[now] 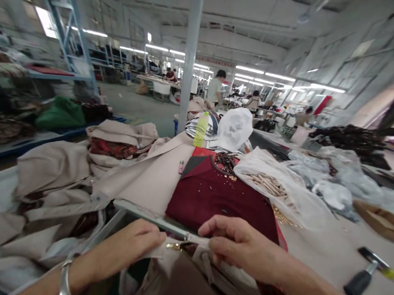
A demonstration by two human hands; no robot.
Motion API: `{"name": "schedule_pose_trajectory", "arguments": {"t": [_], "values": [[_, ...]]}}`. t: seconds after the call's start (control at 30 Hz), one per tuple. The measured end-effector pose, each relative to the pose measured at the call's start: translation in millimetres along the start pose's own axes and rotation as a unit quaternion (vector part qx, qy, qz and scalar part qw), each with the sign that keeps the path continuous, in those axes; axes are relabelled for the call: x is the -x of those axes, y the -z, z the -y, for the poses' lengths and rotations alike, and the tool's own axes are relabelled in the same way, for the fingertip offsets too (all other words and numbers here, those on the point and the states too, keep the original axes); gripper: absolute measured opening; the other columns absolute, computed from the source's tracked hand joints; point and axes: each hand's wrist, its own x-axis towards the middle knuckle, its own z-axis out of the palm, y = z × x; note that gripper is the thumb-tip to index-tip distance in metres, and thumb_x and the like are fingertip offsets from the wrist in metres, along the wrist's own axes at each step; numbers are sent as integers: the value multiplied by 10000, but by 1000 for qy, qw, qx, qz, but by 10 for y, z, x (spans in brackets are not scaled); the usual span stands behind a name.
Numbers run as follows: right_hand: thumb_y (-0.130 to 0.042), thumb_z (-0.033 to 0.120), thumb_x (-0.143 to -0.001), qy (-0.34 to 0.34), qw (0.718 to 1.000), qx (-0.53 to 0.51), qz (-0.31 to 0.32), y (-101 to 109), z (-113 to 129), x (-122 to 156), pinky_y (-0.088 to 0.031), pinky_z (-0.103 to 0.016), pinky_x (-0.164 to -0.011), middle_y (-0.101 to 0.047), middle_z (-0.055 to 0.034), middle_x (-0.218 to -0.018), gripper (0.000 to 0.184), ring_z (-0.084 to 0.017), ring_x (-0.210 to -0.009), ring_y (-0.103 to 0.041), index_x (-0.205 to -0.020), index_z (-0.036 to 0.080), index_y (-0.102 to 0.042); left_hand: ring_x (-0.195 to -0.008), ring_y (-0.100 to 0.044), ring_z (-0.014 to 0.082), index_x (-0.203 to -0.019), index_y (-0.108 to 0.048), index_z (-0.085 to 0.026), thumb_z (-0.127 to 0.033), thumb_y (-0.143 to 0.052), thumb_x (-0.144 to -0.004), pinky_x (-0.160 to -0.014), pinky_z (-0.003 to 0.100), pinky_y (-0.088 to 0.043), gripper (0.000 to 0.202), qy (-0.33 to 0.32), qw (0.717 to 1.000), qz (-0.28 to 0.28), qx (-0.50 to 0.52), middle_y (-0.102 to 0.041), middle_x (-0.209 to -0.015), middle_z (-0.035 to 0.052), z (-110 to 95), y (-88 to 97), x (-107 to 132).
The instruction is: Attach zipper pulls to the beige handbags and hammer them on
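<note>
My left hand (131, 244) and my right hand (239, 245) meet low in the middle of the view. Both pinch the edge of a beige garment piece (179, 274) that carries a small gold metal fitting (174, 246). The fingers of both hands are closed on the fabric. A thin grey rod-like tool (154, 218) runs between the two hands, its tip by my right thumb. Just beyond lies a dark red garment (217, 195) with gold studs. A metal bracelet (65, 287) sits on my left wrist.
Beige fabric pieces (67, 174) are heaped at the left. Clear bags of gold fittings (270, 183) lie at the right, with a hammer (368, 275) at the lower right. A yellow-green bottle (200, 129) and a pillar (190, 58) stand behind. Other people work far back.
</note>
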Motion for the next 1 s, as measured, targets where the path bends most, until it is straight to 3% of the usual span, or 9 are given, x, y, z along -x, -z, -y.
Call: {"name": "schedule_pose_trajectory", "arguments": {"t": [0.2, 0.37, 0.53, 0.83, 1.0], "values": [[-533, 206, -834, -1, 997, 76, 21, -220, 3, -54, -379, -207, -560, -619, 36, -679, 216, -98, -580, -501, -977, 158, -687, -580, -245, 110, -653, -379, -192, -655, -465, -875, -514, 271, -164, 520, 27, 996, 82, 33, -278, -615, -39, -143, -62, 77], [-528, 135, -843, -16, 994, 101, 23, -260, 59, -97, -360, -187, -540, -645, 36, -684, 221, -84, -560, -488, -981, 152, -700, -567, -304, 106, -631, -449, -180, -486, -550, -818, -497, 254, -201, 373, 49, 997, 53, 31, -340, -594, -42, -188, -112, 77], [-529, 136, -838, -26, 996, 87, 21, -289, 13, -102, -366, -185, -530, -647, 37, -661, 214, -90, -551, -504, -984, 150, -686, -549, -347, 109, -641, -509, -177, -433, -579, -746, -483, 240, -221, 286, 69, 994, 57, 57, -399, -573, -47, -209, -150, 66], [-558, 195, -821, -30, 996, 85, 16, -32, -179, -8, -377, -207, -574, -616, 42, -657, 200, -108, -594, -519, -975, 164, -681, -570, -289, 106, -637, -444, -189, -575, -574, -723, -512, 256, -188, 416, 75, 994, 26, 81, -325, -587, -58, -11, -217, 39], [-548, 246, -879, -62, 994, 86, -4, 112, -259, 221, -352, -215, -554, -584, 45, -649, 201, -109, -568, -480, -1010, 166, -677, -600, -310, 110, -676, -428, -191, -638, -529, -762, -549, 249, -219, 466, 66, 994, 33, 82, -310, -630, -54, -79, -213, 52]]}}
